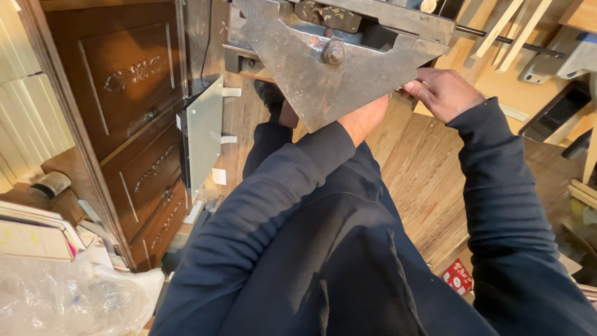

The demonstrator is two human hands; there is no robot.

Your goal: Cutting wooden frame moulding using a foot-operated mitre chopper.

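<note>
Head view showed the right hand [443, 93] closed on the edge of a rusty triangular steel plate [329, 74] at upper centre. The left hand [364, 118] sat under the plate's lower point, its grip not discernible. A carved wooden cabinet [124, 124] stood left, drawers shut, contents unseen.

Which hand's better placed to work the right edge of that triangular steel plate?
Right, probably. The right hand is in plain view, fingers curled at the right edge of the triangular steel plate. The left hand sits lower, largely hidden behind the plate's bottom point; its grip cannot be seen.
</note>
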